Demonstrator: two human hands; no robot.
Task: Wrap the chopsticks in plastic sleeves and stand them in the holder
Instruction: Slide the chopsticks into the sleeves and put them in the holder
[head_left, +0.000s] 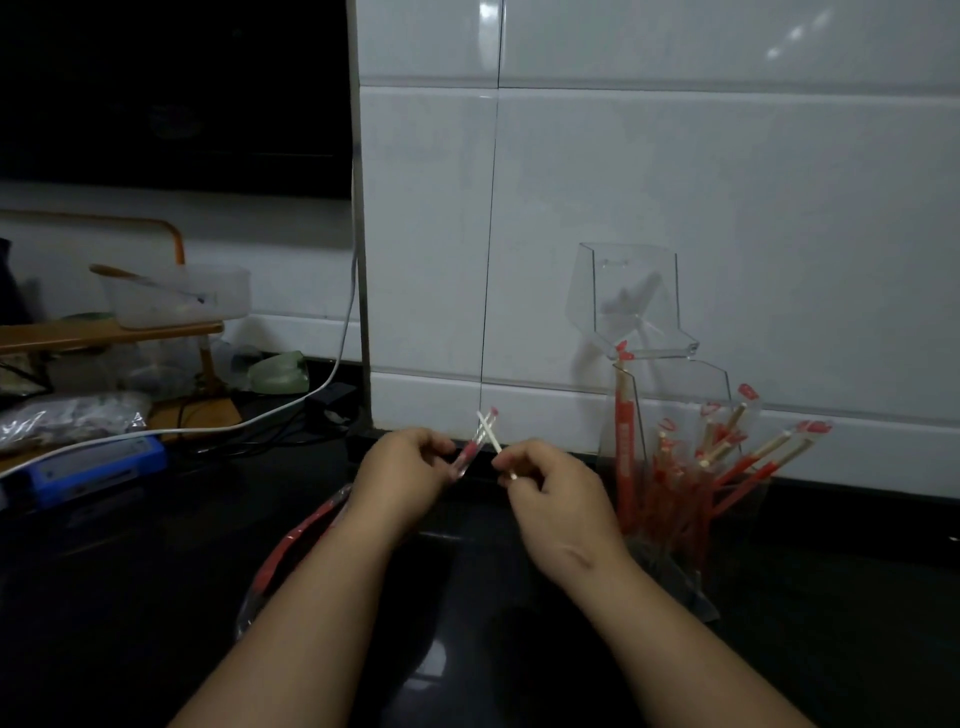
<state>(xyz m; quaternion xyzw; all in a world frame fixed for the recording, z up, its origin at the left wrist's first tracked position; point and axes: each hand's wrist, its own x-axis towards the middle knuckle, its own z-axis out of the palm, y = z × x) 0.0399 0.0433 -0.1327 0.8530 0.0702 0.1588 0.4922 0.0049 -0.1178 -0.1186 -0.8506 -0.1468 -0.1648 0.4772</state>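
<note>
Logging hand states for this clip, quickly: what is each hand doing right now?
Left hand: pinching a red-and-clear plastic sleeve.
Right hand: pinching a pale chopstick that crosses the sleeve.

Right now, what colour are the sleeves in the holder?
Sleeves are clear with red print; head view.

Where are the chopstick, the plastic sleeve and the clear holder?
chopstick (494, 441): head view, on the pale shaft.
plastic sleeve (467, 454): head view, on the red printed part.
clear holder (675, 387): head view, on the bare upper wall.
</note>
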